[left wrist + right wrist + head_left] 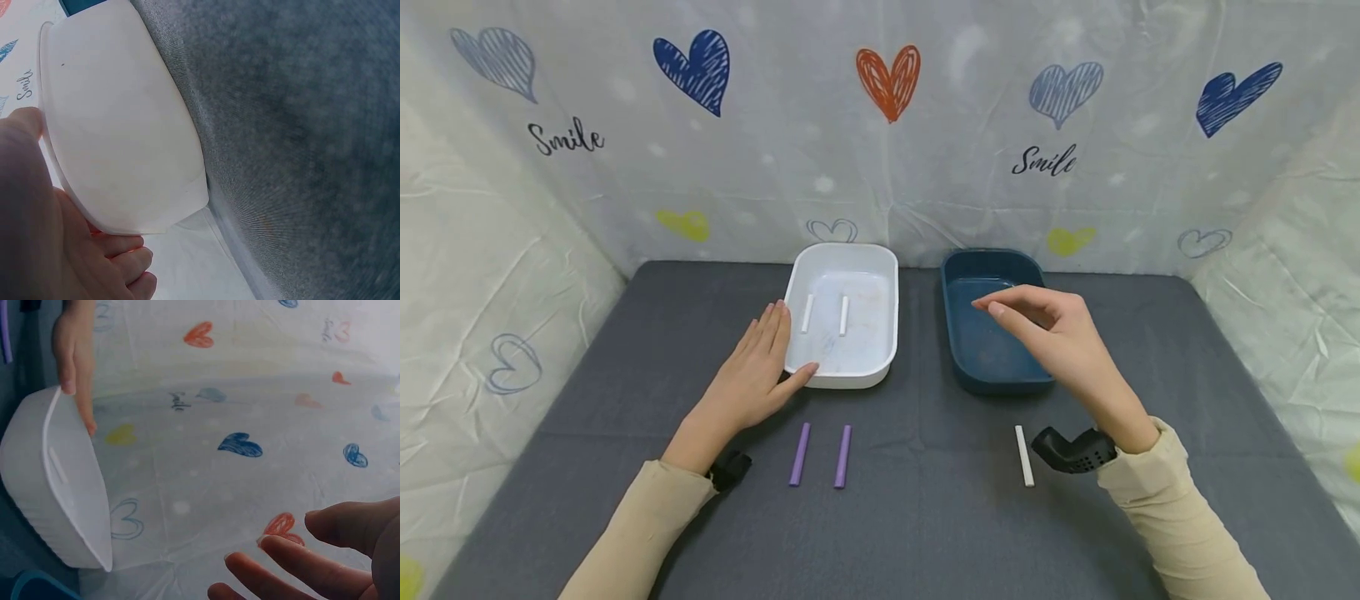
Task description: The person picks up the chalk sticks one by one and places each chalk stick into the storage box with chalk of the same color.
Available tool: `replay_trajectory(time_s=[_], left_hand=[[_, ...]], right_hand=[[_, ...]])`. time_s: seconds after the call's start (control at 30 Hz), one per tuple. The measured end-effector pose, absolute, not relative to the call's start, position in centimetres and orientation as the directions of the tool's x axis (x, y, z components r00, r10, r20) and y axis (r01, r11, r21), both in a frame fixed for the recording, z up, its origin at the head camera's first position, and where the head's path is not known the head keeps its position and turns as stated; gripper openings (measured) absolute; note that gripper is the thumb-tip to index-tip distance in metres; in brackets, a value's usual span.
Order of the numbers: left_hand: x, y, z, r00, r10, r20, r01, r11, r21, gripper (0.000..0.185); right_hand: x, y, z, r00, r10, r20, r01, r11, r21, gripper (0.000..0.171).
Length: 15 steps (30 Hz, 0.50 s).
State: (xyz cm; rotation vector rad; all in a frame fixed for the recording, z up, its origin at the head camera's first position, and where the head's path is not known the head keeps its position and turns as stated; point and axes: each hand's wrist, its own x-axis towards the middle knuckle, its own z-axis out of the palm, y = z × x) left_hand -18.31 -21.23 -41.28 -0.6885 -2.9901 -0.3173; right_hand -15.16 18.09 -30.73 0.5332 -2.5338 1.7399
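The left hand (752, 375) lies flat with straight fingers against the near left side of the white rectangular plastic tray (880, 275), thumb touching its near wall, steadying it on the dark grey cloth-covered surface (625, 350). Inside that tray, just beyond the fingertips, lie two short white sticks (826, 314), side by side and apart. The right hand (1052, 333) hovers over the dark blue rectangular plastic tray (970, 267), fingers loosely bent and apart, holding nothing; the right wrist view shows its fingertips (275, 565) spread with nothing between them. I see no stick in the blue tray.

Near the left wrist, on the side toward the person, two purple sticks (820, 455) lie parallel on the surface. A single white stick (1024, 455) lies just to the left of the right wrist.

As I judge it, the work is sorting sticks into trays, and the right hand is between picks. A next move would call for bringing that hand back toward the person and down, then pinching a thin stick that lies flat on cloth, which needs fingertips closing low along its sides.
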Motion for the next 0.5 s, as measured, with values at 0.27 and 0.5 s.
replay_trajectory(time_s=[0.27,0.5], left_hand=[[-18.3,-21.2,-41.2,-0.899,0.426,0.103,0.438,0.88,0.183,0.091],[-18.3,-21.1,-41.2,-0.901,0.423,0.1,0.434,0.882,0.184,0.091]], right_hand=[[-13.6,19.8,-32.1,-0.905,-0.242,0.349,-0.416,0.34,-0.843,0.022],[-12.4,20.9,-34.1,-0.875,-0.262,0.408,-0.474,0.29,-0.831,0.027]])
